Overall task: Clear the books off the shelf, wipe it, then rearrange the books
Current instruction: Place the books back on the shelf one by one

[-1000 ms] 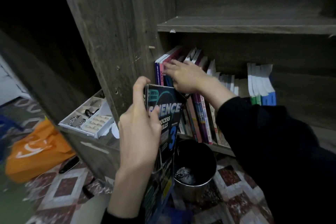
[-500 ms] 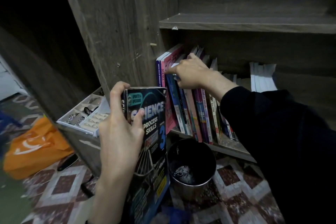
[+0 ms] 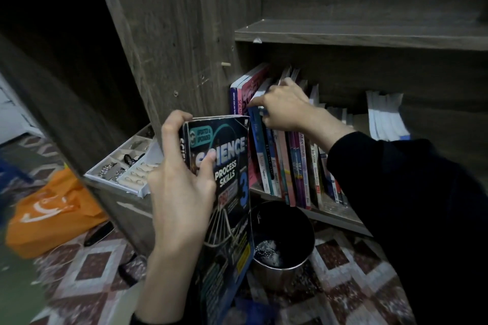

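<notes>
Dark grey-brown wood makes the tall bookcase (image 3: 184,21), which fills most of the view, and its lower shelf board (image 3: 335,215) carries a row of upright books (image 3: 290,166) that lean a little to the right. Below it lies a floor of red and white patterned tiles (image 3: 87,272), and on the left of the floor there is a crumpled orange plastic bag (image 3: 50,211). A round dark metal bin (image 3: 282,240) stands on the floor just in front of the shelf. The left hand (image 3: 182,192) is closed around a dark blue paperback book with the words SCIENCE PROCESS SKILLS (image 3: 224,192), with the thumb on the cover and the fingers over the top edge and spine; it holds the book upright in front of the shelf, above the bin. The right hand (image 3: 285,108), in a black sleeve (image 3: 396,206), pinches the top of a blue-spined book (image 3: 260,155) in the row between thumb and fingers. A white divided tray of small items (image 3: 126,169) sits in the left compartment.
</notes>
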